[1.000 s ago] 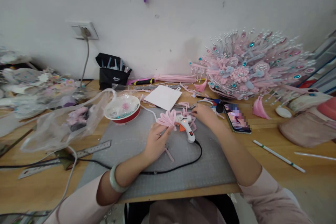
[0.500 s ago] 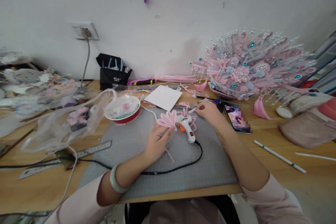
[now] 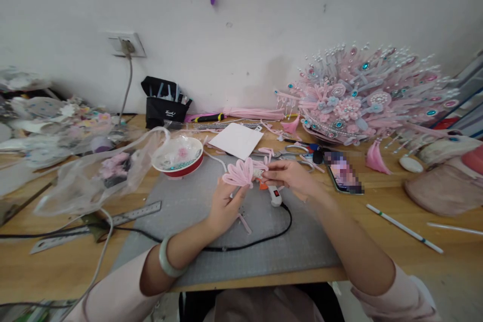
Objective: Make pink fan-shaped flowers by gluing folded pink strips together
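Between the fingers of my left hand (image 3: 225, 207) is a flower shape of looped pink pipe cleaner (image 3: 238, 173), its loops fanned out above the mat. My right hand (image 3: 289, 177) is closed just to its right, pinching a short pink pipe cleaner piece (image 3: 260, 165) that is mostly hidden by the fingertips. Under and behind that hand lies a white glue gun (image 3: 275, 195) with an orange trigger; its nozzle end is covered. A pink pipe cleaner scrap (image 3: 244, 223) rests on the grey cutting mat (image 3: 260, 266).
A red-rimmed bowl of beads (image 3: 184, 170), a white card (image 3: 237, 140), and pliers (image 3: 296, 151) lie beyond my hands. A phone (image 3: 341, 173) and a large beaded pink headdress (image 3: 366, 100) are to the right. The black cord (image 3: 241, 247) crosses the mat near a steel ruler (image 3: 139, 213).
My right hand has moved left and toward me, from beside the pliers to the flower, uncovering the plier handles. My left hand stays nearly in place with the flower.
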{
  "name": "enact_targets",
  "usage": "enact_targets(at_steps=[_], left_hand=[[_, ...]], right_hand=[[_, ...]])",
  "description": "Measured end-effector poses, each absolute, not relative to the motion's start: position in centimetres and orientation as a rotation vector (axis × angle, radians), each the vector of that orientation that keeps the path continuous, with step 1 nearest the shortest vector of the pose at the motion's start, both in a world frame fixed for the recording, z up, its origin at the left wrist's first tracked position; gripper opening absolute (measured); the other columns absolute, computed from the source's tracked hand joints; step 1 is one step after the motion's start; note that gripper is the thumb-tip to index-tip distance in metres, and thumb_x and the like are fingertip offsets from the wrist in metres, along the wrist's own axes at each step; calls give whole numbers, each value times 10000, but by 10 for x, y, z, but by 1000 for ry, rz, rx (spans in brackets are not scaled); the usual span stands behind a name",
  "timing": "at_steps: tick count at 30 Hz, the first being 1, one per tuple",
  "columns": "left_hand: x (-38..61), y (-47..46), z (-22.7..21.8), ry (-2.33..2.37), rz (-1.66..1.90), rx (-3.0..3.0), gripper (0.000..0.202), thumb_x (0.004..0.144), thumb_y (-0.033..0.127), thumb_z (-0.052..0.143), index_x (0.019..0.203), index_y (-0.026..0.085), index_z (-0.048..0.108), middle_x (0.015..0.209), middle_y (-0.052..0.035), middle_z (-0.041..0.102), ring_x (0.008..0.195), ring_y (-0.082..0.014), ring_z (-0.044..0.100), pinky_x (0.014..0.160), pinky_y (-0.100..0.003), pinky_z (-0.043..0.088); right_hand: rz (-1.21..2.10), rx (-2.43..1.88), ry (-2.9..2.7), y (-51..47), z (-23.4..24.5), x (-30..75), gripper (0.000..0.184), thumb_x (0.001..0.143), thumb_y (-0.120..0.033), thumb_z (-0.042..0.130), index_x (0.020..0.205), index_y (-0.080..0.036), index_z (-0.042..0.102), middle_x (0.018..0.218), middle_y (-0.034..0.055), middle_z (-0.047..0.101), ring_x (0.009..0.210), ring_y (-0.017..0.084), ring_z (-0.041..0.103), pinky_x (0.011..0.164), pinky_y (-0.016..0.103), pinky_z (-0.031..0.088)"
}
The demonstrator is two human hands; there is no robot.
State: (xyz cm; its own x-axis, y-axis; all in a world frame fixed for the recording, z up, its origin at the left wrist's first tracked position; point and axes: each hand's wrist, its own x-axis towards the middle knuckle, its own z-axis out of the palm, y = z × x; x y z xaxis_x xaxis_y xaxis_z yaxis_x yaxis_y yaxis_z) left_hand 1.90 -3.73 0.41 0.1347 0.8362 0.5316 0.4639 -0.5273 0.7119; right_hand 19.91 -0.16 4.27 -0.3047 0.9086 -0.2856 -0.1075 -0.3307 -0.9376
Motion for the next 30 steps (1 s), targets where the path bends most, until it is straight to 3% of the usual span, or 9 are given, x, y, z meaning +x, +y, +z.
enact_targets(at_steps=[6, 19, 30], left_hand=[[19, -35, 1, 1203, 1326, 2021, 226, 822, 265, 446, 882, 167, 641, 914, -70, 661, 880, -207, 574, 823, -347, 395], [19, -33, 2, 1233, 1402, 1962, 204, 811, 250, 469, 865, 188, 656, 913, -43, 670, 865, -199, 572, 794, -323, 392], [19, -35, 8, 1324, 1382, 2104, 194, 811, 235, 459, 840, 192, 646, 897, -53, 667, 857, -204, 551, 770, -335, 359]], right_hand=[[1665, -1024, -1207, -18, 41, 181, 141, 631, -236, 682, 748, -160, 667, 710, -4, 667, 629, 86, 617, 661, 212, 511], [1703, -969, -1032, -26, 38, 170, 119, 618, -242, 686, 704, -162, 672, 713, -1, 659, 645, 85, 609, 648, 207, 491], [1347, -1002, -1248, -32, 36, 164, 98, 621, -247, 667, 654, -185, 598, 626, -35, 600, 611, 99, 562, 626, 234, 456]])
